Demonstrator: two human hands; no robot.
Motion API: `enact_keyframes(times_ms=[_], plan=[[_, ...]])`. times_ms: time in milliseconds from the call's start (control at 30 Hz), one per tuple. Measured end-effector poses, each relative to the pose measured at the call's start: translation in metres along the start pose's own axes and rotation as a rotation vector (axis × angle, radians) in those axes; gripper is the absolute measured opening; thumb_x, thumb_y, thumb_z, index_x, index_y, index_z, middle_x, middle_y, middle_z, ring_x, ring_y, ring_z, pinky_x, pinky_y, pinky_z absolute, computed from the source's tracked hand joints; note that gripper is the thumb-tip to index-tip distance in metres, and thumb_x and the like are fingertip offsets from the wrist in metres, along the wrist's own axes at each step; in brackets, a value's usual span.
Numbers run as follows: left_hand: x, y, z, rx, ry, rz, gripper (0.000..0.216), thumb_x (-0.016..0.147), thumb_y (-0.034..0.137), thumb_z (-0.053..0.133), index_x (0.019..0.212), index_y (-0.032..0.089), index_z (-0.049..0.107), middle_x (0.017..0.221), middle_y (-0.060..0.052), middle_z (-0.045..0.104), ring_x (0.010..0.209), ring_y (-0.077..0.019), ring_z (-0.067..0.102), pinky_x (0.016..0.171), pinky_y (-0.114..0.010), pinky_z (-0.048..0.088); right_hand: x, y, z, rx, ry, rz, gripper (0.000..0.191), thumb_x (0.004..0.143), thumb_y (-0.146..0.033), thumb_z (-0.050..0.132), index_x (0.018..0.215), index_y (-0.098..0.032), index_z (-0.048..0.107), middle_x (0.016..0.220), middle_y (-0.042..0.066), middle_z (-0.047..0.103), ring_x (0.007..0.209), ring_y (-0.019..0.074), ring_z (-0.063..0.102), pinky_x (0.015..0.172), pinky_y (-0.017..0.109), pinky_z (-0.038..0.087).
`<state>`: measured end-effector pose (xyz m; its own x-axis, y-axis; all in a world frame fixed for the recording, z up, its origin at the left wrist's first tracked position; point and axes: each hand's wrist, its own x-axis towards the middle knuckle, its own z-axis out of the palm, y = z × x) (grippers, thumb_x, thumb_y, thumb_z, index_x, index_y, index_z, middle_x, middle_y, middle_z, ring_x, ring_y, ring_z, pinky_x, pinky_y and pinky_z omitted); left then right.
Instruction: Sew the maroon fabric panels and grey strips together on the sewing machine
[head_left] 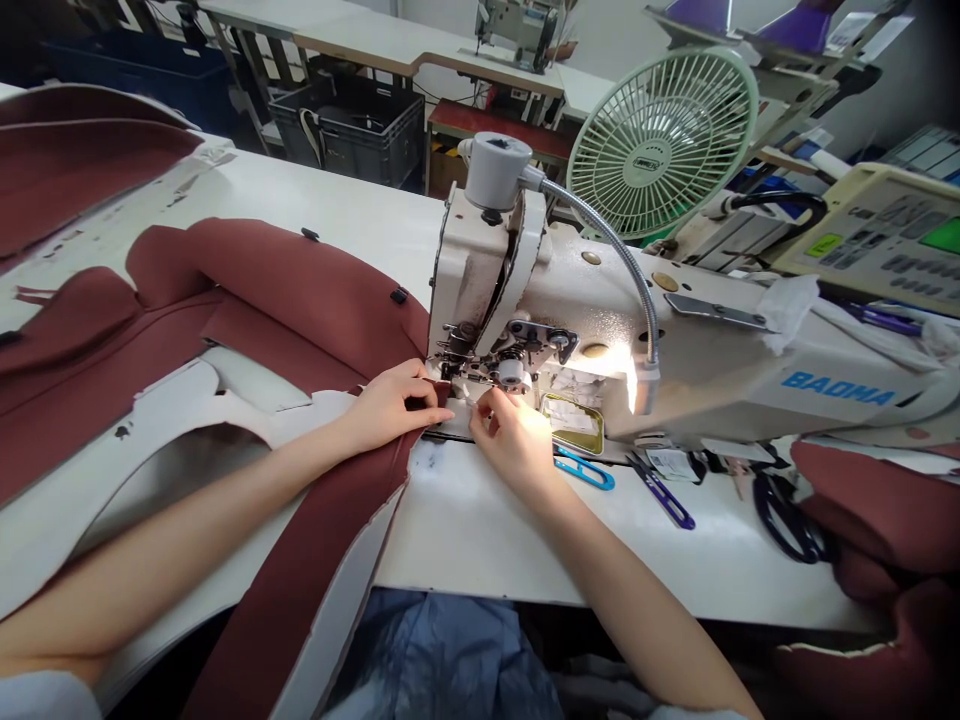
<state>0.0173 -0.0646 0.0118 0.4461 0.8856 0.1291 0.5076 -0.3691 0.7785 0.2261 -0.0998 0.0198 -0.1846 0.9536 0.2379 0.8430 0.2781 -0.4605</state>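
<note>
Fingers point(424, 395) of the left hand point(382, 408) are being kept clamped on the edge of the maroon foam-backed panel point(300, 290) at the sewing machine's presser foot point(454, 368), while fingertips point(480, 412) of the right hand point(514, 445) are being held together just beside it, on what cannot be told.

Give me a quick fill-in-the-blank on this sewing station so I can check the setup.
The sewing machine shows the brand name ____ on its side.
The left hand pinches maroon fabric that has a ____ backing.
The fingers of the right hand work beside the machine's ____.
The thread snips on the table lie to the ____ of the right hand.
BAOMA; white; presser foot; right
</note>
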Motion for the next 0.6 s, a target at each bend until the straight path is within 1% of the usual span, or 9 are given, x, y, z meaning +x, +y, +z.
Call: enact_keyframes(times_ms=[100,167,233,300,400,467,533,567,600], plan=[[-0.001,0.0,0.0,0.054,-0.048,0.019,0.036,0.082,0.057,0.063,0.081,0.022,0.071,0.088,-0.002,0.052,0.085,-0.0175,0.055,0.076,-0.028,0.042,0.0,-0.002,0.004,0.318,-0.118,-0.068,0.014,0.088,-0.028,0.052,0.079,-0.021,0.059,0.076,0.0,0.06,0.057,0.0096,0.054,0.055,0.021,0.038],[-0.001,-0.001,-0.001,0.068,-0.07,0.024,0.035,0.084,0.056,0.061,0.083,0.023,0.071,0.088,-0.002,0.052,0.085,-0.0177,0.055,0.076,-0.029,0.042,0.001,-0.001,0.008,0.499,-0.181,-0.015,0.014,0.089,-0.031,0.053,0.084,-0.021,0.061,0.071,-0.002,0.059,0.053,0.0088,0.053,0.053,0.021,0.04],[-0.001,-0.001,-0.002,0.049,-0.08,0.043,0.033,0.087,0.053,0.059,0.083,0.023,0.071,0.089,-0.002,0.052,0.086,-0.0173,0.055,0.078,-0.029,0.043,0.003,0.001,0.012,0.591,-0.21,0.079,0.017,0.089,-0.037,0.056,0.085,-0.021,0.062,0.063,-0.004,0.054,0.047,0.0088,0.05,0.049,0.021,0.039],[-0.001,-0.001,-0.002,0.023,-0.083,0.062,0.03,0.089,0.049,0.057,0.084,0.023,0.07,0.09,-0.001,0.052,0.085,-0.0164,0.056,0.079,-0.028,0.043,0.005,0.003,0.014,0.618,-0.214,0.137,0.02,0.087,-0.041,0.058,0.083,-0.021,0.061,0.058,-0.005,0.049,0.046,0.0091,0.047,0.047,0.022,0.037],[-0.001,-0.002,-0.002,0.0,-0.064,0.059,0.028,0.09,0.046,0.056,0.082,0.022,0.069,0.088,-0.001,0.052,0.083,-0.0154,0.055,0.077,-0.027,0.042,0.007,0.004,0.015,0.596,-0.195,0.149,0.022,0.086,-0.042,0.059,0.08,-0.021,0.059,0.06,-0.005,0.05,0.048,0.0093,0.044,0.047,0.022,0.035],[-0.001,-0.002,-0.002,-0.021,-0.038,0.046,0.028,0.09,0.044,0.057,0.079,0.021,0.068,0.087,-0.001,0.052,0.084,-0.0153,0.055,0.077,-0.027,0.042,0.007,0.003,0.014,0.589,-0.195,0.159,0.023,0.086,-0.044,0.059,0.082,-0.021,0.057,0.069,-0.003,0.055,0.051,0.0091,0.044,0.047,0.022,0.034],[-0.001,-0.001,-0.001,-0.049,-0.019,0.038,0.028,0.089,0.043,0.058,0.076,0.02,0.067,0.086,-0.001,0.052,0.084,-0.0152,0.055,0.077,-0.027,0.041,0.007,0.002,0.013,0.603,-0.203,0.187,0.026,0.084,-0.046,0.06,0.089,-0.021,0.054,0.082,-0.001,0.06,0.053,0.0086,0.046,0.048,0.022,0.035],[-0.001,-0.001,-0.001,-0.058,-0.016,0.035,0.029,0.089,0.043,0.058,0.075,0.02,0.067,0.086,-0.001,0.052,0.083,-0.0151,0.054,0.076,-0.027,0.041,0.007,0.001,0.013,0.614,-0.208,0.201,0.028,0.083,-0.047,0.061,0.092,-0.021,0.053,0.087,-0.001,0.061,0.053,0.0084,0.046,0.048,0.022,0.035],[-0.001,-0.001,-0.002,-0.065,-0.016,0.032,0.029,0.088,0.043,0.058,0.074,0.02,0.067,0.086,-0.001,0.052,0.083,-0.0151,0.054,0.076,-0.027,0.042,0.007,0.001,0.013,0.621,-0.214,0.21,0.03,0.082,-0.048,0.061,0.092,-0.021,0.053,0.087,-0.001,0.06,0.053,0.0084,0.046,0.048,0.022,0.034]])
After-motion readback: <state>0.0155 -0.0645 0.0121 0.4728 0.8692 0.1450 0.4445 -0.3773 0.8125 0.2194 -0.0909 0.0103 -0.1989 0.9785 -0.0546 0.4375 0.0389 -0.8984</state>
